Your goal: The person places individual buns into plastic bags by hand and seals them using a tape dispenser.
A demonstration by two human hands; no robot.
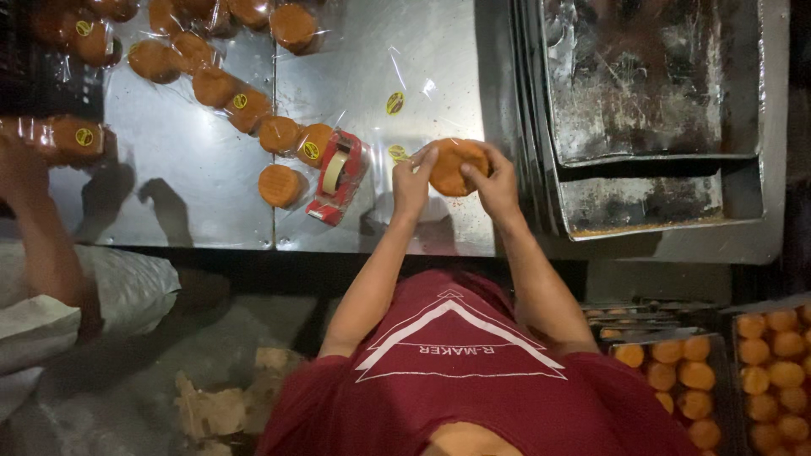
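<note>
Both hands, left hand point(411, 181) and right hand point(494, 184), grip a round, flat orange cake point(454, 165) with closed fingers.

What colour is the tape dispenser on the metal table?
The plastic tape dispenser is red, seen in the head view.

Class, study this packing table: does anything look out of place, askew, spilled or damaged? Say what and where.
Little stands out. The red tape dispenser lies tilted among the wrapped round cakes. One bare cake sits beside it. The stacked metal trays on the right are scratched and uneven. Both hands, left hand and right hand, hold a cake.
</note>
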